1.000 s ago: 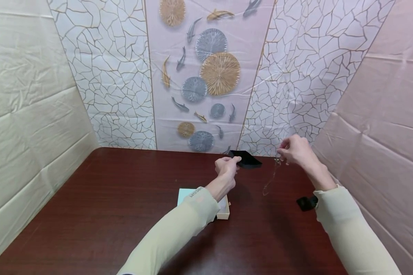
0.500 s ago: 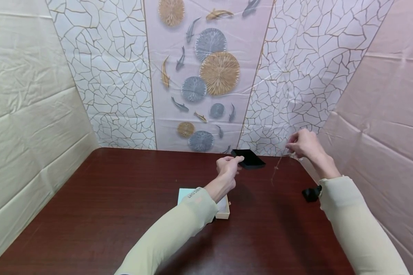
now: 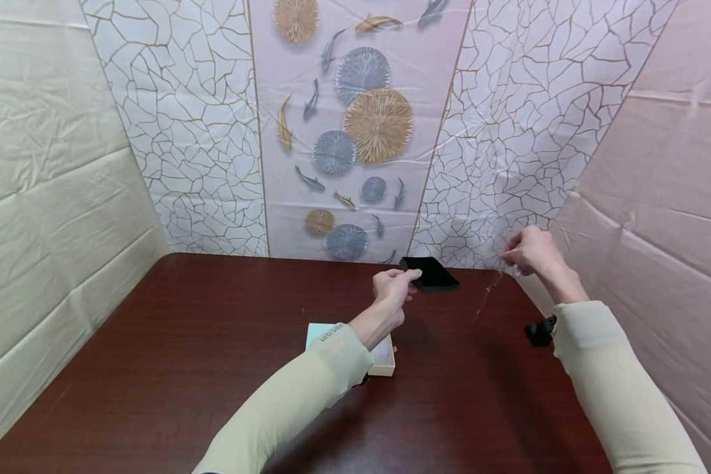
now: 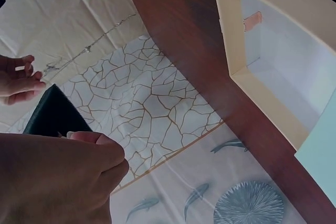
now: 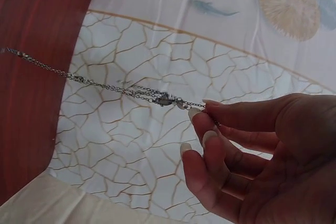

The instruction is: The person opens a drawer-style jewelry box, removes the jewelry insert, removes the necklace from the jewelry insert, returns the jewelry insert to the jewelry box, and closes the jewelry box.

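— How are the hands standing?
— From my station I am seeing the left hand (image 3: 391,288) pinching a black tray (image 3: 434,276) and the right hand (image 3: 534,253) pinching a silvery chain (image 5: 118,88), which is hanging right of the tray, apart from it.
— Any writing?
— Lettering (image 3: 332,333) is showing on the left cuff; I am not managing to read it. An open box (image 4: 231,30) is resting on the table (image 3: 201,368).

Table (image 3: 172,368): dark red-brown top, wood-grained, with a soft sheen and a rounded far-left corner. Directly on it, near the middle: one box (image 3: 382,372), partly hidden in the head view, with cream walls, a pale lining, a light blue panel (image 4: 321,156) and a small copper-pink tab (image 4: 253,21).
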The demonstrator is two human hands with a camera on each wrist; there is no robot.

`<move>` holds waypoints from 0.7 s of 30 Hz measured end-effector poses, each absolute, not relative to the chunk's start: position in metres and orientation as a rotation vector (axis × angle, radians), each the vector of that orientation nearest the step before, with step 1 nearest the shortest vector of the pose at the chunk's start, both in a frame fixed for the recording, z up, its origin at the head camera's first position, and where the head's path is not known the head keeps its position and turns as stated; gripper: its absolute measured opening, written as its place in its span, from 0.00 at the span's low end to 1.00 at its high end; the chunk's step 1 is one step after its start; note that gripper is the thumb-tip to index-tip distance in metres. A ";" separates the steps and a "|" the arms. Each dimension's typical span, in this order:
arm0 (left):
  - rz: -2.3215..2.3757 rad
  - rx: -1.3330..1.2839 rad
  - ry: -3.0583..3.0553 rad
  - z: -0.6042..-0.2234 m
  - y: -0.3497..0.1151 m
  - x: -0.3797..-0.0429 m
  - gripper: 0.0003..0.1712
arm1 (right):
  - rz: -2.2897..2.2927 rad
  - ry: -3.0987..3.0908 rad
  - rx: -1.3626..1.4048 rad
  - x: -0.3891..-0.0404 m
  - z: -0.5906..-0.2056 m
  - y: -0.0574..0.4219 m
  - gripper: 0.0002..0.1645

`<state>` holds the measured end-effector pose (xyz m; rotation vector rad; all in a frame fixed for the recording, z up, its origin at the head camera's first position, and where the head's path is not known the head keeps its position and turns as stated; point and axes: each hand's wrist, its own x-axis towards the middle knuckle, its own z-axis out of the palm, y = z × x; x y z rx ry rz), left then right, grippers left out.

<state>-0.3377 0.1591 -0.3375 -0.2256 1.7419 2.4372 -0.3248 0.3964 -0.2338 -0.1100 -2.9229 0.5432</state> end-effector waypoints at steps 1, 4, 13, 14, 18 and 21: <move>2.437 -0.222 1.737 -0.337 0.159 -0.337 0.10 | 0.532 -2.926 -0.130 -0.325 -0.236 0.398 0.10; 2.439 -0.212 1.735 -0.337 0.158 -0.337 0.10 | 0.516 -2.936 -0.182 -0.328 -0.242 0.404 0.10; 2.429 -0.190 1.727 -0.338 0.156 -0.337 0.11 | 0.476 -2.976 -0.248 -0.331 -0.266 0.417 0.11; 2.431 -0.189 1.723 -0.338 0.156 -0.337 0.11 | 0.472 -2.981 -0.255 -0.331 -0.269 0.419 0.12; 2.439 -0.182 1.719 -0.339 0.155 -0.338 0.11 | 0.497 -2.993 -0.261 -0.333 -0.283 0.425 0.12; 2.439 -0.170 1.718 -0.339 0.155 -0.339 0.11 | 0.537 -2.999 -0.262 -0.335 -0.293 0.428 0.12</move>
